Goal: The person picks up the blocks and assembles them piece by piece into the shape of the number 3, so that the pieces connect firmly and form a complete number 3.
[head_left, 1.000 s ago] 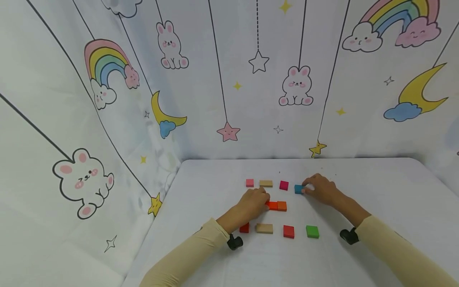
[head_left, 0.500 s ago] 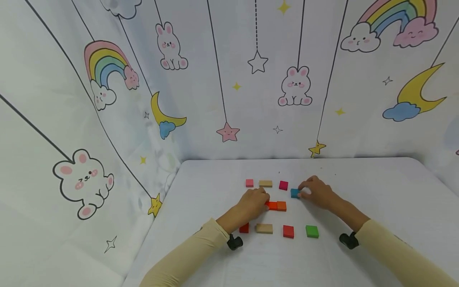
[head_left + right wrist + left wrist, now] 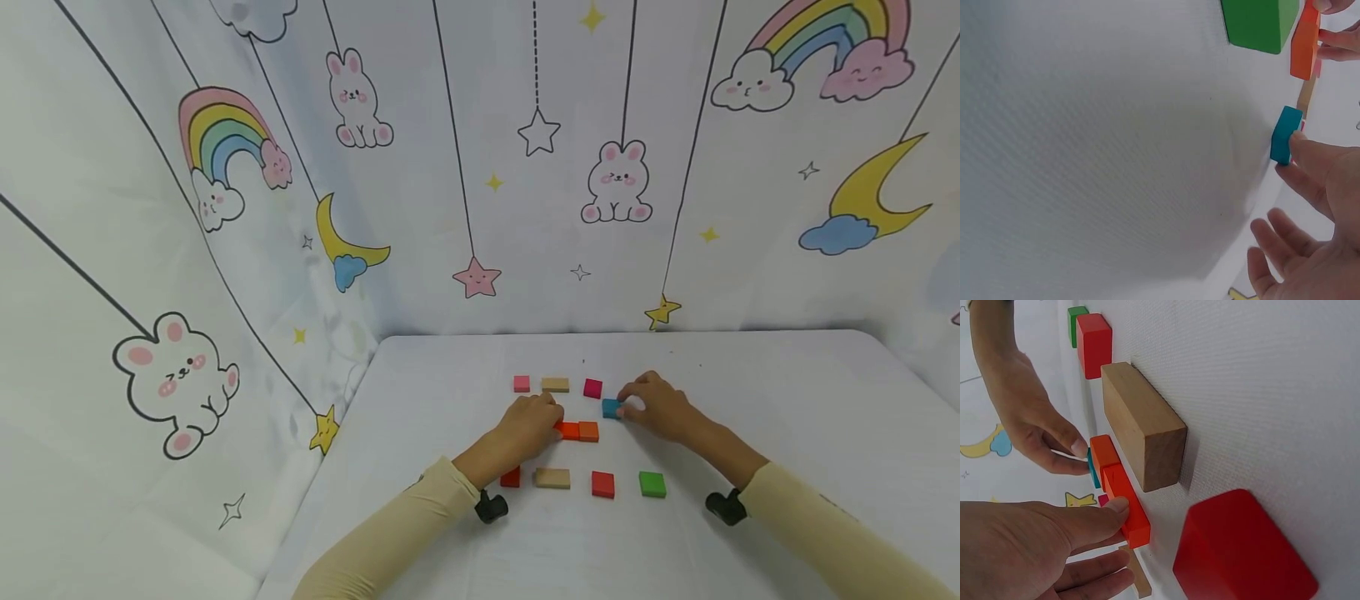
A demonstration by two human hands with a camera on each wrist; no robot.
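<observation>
My left hand point(image 3: 528, 425) pinches a long red-orange block point(image 3: 570, 431) between thumb and fingers, low over the white table. End to end with it lies an orange block point(image 3: 588, 432), which the left wrist view shows right against it. To the right, my right hand point(image 3: 660, 407) holds a small blue block point(image 3: 610, 408) between thumb and index finger. In the right wrist view this blue block point(image 3: 1285, 134) is close over the cloth, a short gap from the orange block point(image 3: 1305, 50), and the other fingers are loosely bent.
Behind stand a pink block point(image 3: 521, 383), a wooden block point(image 3: 555, 384) and a crimson block point(image 3: 592, 388). Nearer lie a red block point(image 3: 510, 477), another wooden block point(image 3: 552, 478), a second red block point(image 3: 603, 484) and a green block point(image 3: 652, 484). A printed curtain point(image 3: 420, 167) closes the back.
My right hand has carried the blue block left and nearer, from beside the crimson block toward the orange block. My left hand has stayed in place on the red-orange block.
</observation>
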